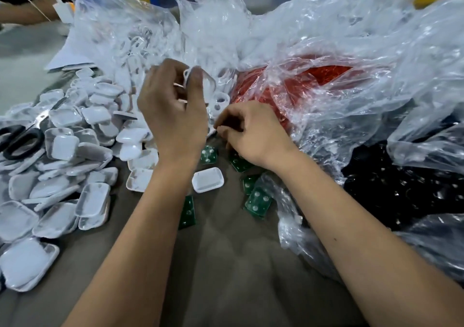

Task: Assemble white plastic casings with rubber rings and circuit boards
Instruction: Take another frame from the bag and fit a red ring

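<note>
Left hand (173, 108) pinches a white casing (200, 80) at 12 o'clock; right hand (251, 133) curls at the bag edge, contents hidden.
Casing looks light, stiff, slick: grip its rims. Circuit boards (258, 201) lie at 5 o'clock: hold by edges.

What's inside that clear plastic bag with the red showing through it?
The clear bag holds a heap of something red. The crinkled, glaring film hides what the pieces are, so single items cannot be told apart. The right hand rests at the bag's near edge, fingers curled.
</note>
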A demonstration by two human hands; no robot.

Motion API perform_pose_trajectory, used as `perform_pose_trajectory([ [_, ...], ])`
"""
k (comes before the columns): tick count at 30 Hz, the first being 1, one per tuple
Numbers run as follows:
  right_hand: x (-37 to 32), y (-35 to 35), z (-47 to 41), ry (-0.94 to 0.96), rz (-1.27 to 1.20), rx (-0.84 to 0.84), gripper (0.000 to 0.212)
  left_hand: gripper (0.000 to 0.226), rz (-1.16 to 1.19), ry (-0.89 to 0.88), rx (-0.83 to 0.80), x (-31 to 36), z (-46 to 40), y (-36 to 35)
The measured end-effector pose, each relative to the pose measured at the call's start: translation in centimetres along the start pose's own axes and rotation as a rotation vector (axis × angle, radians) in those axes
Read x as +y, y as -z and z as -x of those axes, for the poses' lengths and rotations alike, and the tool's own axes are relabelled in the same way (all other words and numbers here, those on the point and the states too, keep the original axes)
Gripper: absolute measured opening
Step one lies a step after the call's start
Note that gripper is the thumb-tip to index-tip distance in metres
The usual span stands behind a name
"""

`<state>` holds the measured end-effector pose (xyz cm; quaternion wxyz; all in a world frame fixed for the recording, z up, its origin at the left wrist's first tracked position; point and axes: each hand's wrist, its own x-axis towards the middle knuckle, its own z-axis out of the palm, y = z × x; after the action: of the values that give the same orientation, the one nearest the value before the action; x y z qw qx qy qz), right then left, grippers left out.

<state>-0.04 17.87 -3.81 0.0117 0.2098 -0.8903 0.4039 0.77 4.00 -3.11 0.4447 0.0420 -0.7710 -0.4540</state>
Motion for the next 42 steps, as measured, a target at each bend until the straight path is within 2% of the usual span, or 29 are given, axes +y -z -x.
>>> perform_pose_trajectory([
  [3, -1.3, 2.0, 0.1, -0.021, 0.117, -0.087, 0.012, 0.026, 0.031, 0.034, -0.055, 0.8, 0.8, -0.9],
  [6, -2.4, 5.8, 0.8, -0.06, 0.326, -0.163, 0.014, 0.027, 0.13, 0.169, -0.127, 1.9, 1.2, -2.2],
  [8, -2.7, 8.8, 1.5, -0.111, 0.375, -0.192, 0.016, 0.021, 0.191, 0.248, -0.179, 3.1, 1.5, -3.3],
  [13, -0.5, 14.9, 4.8, -0.436, 0.409, -0.37, 0.017, 0.003, 0.409, 0.413, -0.476, 6.6, 3.7, -5.9],
  [16, 0.3, 15.7, 6.4, -0.487, 0.521, -0.38, 0.013, 0.006, 0.458, 0.461, -0.53, 7.9, 4.7, -7.0],
  [17, 0.2, 15.5, 6.7, -0.492, 0.553, -0.39, 0.018, 0.006, 0.475, 0.479, -0.541, 8.2, 5.0, -7.4],
  [20, 0.0, 14.1, 7.3, -0.446, 0.75, -0.44, 0.05, 0.007, 0.49, 0.506, -0.558, 8.5, 5.6, -8.2],
  [22, 0.0, 13.1, 7.5, -0.387, 0.84, -0.403, 0.055, 0.009, 0.499, 0.53, -0.551, 8.5, 5.8, -8.5],
  [24, 0.1, 12.9, 7.4, -0.361, 0.796, -0.343, 0.041, 0.011, 0.511, 0.559, -0.533, 8.4, 5.9, -8.5],
  [26, 0.3, 13.0, 7.3, -0.371, 0.67, -0.302, 0.021, 0.011, 0.527, 0.598, -0.516, 8.3, 6.1, -8.4],
  [27, 0.5, 13.1, 7.2, -0.375, 0.602, -0.301, 0.018, 0.011, 0.535, 0.624, -0.507, 8.2, 6.1, -8.2],
  [30, 1.2, 14.4, 7.6, -0.371, 0.443, -0.299, 0.019, 0.012, 0.511, 0.648, -0.484, 8.1, 6.0, -7.8],
  [34, 1.3, 17.6, 7.5, -0.209, 0.415, -0.143, 0.008, 0.013, 0.487, 0.641, -0.484, 7.8, 5.4, -7.2],
  [37, 0.8, 19.2, 6.3, -0.148, 0.269, -0.061, 0.022, 0.015, 0.494, 0.645, -0.491, 8.0, 5.2, -7.1],
  [39, 0.3, 19.4, 5.3, -0.161, 0.25, -0.132, 0.021, 0.018, 0.486, 0.645, -0.486, 8.1, 5.2, -7.3],
  [42, 0.1, 18.9, 4.2, -0.237, 0.376, -0.31, 0.013, 0.015, 0.479, 0.638, -0.468, 8.2, 5.0, -7.4],
])
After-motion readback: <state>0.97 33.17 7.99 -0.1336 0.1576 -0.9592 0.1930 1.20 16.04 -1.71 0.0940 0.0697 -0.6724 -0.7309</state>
